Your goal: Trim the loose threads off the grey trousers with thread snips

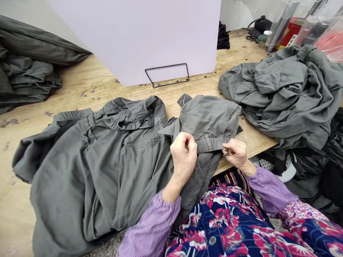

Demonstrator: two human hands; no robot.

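Observation:
A gray pair of trousers (210, 114) lies bunched at the table's front edge, with its waistband (211, 143) stretched between my hands. My left hand (183, 159) is closed in a pinch at the left end of that waistband. At the other end, my right hand (237, 152) is closed against the band's edge. Small thread snips (228, 152) are tucked in its fingers, their dark blades pointing left. To the left spreads another gray pair of trousers (107, 171), its elastic waist towards the back and its legs hanging over the front edge.
A heap of gray garments (284, 92) sits on the right of the wooden table (99, 76). More gray cloth (29, 75) is piled at the back left. A large white board (150, 35) with a black wire stand (168, 75) rises behind. Dark cloth and a white slipper (288, 169) lie below right.

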